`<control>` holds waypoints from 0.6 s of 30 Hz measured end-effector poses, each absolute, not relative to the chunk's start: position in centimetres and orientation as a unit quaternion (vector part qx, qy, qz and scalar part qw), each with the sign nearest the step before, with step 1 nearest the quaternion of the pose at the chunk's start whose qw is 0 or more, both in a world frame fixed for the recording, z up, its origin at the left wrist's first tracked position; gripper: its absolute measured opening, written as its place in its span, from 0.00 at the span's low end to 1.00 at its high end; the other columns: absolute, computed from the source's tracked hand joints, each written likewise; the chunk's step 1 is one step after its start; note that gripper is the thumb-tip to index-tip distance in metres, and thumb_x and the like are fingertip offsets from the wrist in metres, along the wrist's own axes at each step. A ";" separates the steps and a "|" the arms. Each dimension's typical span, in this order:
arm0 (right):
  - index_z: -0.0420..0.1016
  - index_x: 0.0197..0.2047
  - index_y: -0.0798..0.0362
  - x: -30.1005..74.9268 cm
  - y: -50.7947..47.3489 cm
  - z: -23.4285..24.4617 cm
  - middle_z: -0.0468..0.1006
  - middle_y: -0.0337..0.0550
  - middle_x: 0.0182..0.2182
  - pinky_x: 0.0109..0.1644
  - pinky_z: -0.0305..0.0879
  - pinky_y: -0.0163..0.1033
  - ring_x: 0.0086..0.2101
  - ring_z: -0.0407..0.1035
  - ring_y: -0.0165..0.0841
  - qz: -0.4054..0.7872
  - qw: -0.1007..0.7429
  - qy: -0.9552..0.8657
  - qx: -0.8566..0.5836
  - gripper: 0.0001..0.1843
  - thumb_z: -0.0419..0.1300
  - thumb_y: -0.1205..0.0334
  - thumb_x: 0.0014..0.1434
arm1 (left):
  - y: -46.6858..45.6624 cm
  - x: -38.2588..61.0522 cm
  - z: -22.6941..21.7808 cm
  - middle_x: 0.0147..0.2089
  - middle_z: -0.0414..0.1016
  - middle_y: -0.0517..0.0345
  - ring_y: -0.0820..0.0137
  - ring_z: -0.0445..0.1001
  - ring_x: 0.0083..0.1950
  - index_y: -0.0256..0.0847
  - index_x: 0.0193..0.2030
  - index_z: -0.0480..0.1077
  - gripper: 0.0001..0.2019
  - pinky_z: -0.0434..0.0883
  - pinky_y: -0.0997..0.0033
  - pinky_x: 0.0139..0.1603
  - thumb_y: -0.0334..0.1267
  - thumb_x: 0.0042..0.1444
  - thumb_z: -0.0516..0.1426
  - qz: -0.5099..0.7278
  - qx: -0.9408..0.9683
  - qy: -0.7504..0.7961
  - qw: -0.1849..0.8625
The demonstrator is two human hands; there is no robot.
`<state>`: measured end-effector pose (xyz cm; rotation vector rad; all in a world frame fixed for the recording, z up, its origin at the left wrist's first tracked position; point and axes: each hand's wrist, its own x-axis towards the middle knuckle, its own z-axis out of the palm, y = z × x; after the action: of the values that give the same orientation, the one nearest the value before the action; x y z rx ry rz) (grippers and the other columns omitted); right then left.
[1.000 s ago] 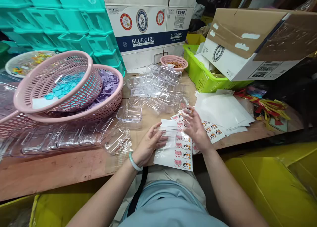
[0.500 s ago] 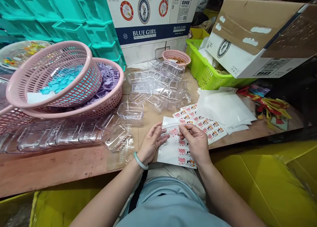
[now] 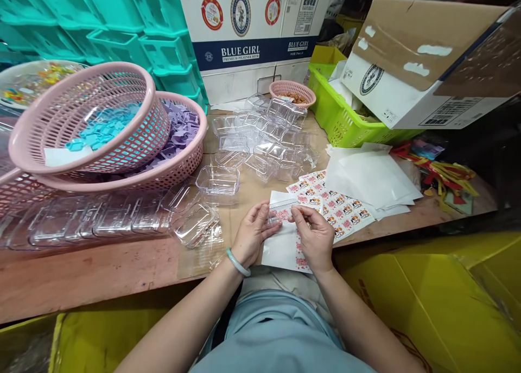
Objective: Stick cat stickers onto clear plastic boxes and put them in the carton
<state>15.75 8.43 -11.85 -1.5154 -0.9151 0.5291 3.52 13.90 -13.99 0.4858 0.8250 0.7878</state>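
Observation:
My left hand and my right hand are together at the table's near edge, both closed on a small clear plastic box with a pink sticker on it. The box is held just above a white sticker sheet that hangs over the edge. A second sheet of cat stickers lies just right of my hands. A green bangle is on my left wrist.
Stacked pink baskets hold blue and purple pieces at left. Clear boxes and lids cover the middle. White backing sheets, a green crate and cardboard boxes stand behind and right.
My right hand came back from the cat sticker sheet to the clear box in my left hand, and a pink sticker now sits on the box.

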 end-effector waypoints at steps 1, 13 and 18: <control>0.78 0.36 0.52 15.7 8.4 -11.8 0.79 0.39 0.29 0.37 0.68 0.38 0.28 0.72 0.31 0.228 0.602 -0.395 -0.655 0.10 0.63 0.54 0.56 | 13.9 3.5 -14.0 0.41 0.76 0.52 0.71 0.79 0.34 0.40 0.51 0.67 0.26 0.77 0.66 0.44 0.51 0.49 0.64 0.369 0.228 0.385 0.815; 0.78 0.35 0.52 15.5 8.5 -11.6 0.78 0.40 0.27 0.38 0.68 0.39 0.29 0.71 0.32 0.219 0.590 -0.401 -0.666 0.10 0.63 0.55 0.56 | 14.0 3.5 -14.1 0.43 0.76 0.49 0.69 0.80 0.34 0.40 0.52 0.67 0.26 0.77 0.68 0.41 0.52 0.50 0.63 0.360 0.235 0.390 0.815; 0.78 0.36 0.52 15.6 8.5 -11.8 0.79 0.40 0.28 0.38 0.68 0.38 0.29 0.71 0.31 0.218 0.586 -0.404 -0.668 0.09 0.63 0.55 0.57 | 14.0 3.4 -14.1 0.45 0.75 0.49 0.69 0.80 0.34 0.40 0.53 0.66 0.26 0.77 0.69 0.41 0.51 0.51 0.63 0.359 0.236 0.391 0.814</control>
<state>15.61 8.51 -11.79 -1.5584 -0.9416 0.5075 3.43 13.99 -14.13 0.5030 0.8350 0.7669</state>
